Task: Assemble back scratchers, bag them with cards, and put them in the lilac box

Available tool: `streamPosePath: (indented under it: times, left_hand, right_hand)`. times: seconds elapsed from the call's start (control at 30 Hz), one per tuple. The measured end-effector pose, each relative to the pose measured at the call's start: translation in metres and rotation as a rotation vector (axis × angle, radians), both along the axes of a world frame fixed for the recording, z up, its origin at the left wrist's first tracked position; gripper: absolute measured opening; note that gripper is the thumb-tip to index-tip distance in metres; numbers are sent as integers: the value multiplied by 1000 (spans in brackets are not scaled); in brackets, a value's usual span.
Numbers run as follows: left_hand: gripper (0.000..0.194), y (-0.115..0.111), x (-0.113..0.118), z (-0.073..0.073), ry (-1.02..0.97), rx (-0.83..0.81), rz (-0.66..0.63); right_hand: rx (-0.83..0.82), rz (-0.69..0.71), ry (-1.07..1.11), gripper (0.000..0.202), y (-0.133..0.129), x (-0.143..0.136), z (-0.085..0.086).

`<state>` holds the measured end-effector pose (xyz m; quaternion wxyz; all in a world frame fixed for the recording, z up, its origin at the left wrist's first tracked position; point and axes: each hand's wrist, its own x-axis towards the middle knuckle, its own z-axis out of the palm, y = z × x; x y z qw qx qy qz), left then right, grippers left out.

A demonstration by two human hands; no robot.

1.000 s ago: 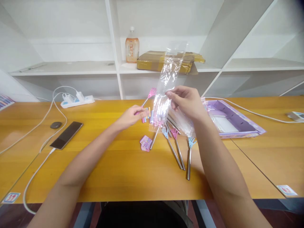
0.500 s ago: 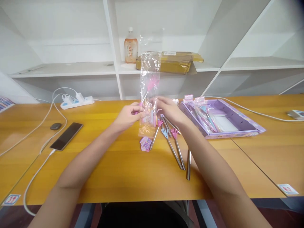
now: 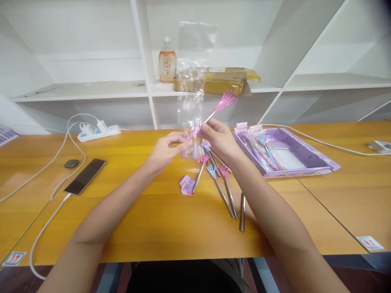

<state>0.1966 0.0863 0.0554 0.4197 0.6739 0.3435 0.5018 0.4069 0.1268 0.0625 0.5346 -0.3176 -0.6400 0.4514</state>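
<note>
Between my hands, a pink back scratcher [image 3: 225, 101] is tilted, its claw head up to the right. My left hand [image 3: 171, 149] is closed on its pink handle end. My right hand [image 3: 219, 137] is closed at a clear plastic bag [image 3: 191, 95], close beside the scratcher's shaft; its fingertips are partly hidden. The bag stands upright, partly in front of the shelf. Below on the table lie several back scratchers, among them a blue one [image 3: 211, 171] and a pink one [image 3: 224, 171], next to small purple cards [image 3: 187, 185]. Colourful handles [image 3: 195, 152] show behind the bag.
A purple tray [image 3: 305, 171] with bagged scratchers is at the right. To the left are a phone [image 3: 85, 176], a dark mouse-like object [image 3: 71, 163], a power strip [image 3: 99, 132] and white cables. A bottle [image 3: 167, 65] and a taped carton [image 3: 222, 81] stand on the shelf.
The pink scratcher's head has swung right and away from the bag, tilting lower. The bag has risen slightly. My hands stay close together in nearly the same place.
</note>
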Motion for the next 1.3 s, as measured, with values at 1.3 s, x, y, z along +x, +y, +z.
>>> streamPosePath:
  times: [1.3]
  left_hand:
    - [29,10,-17,18,-578,-263,156]
  right_hand:
    - [545,-184,-1318,28,-63,21,44]
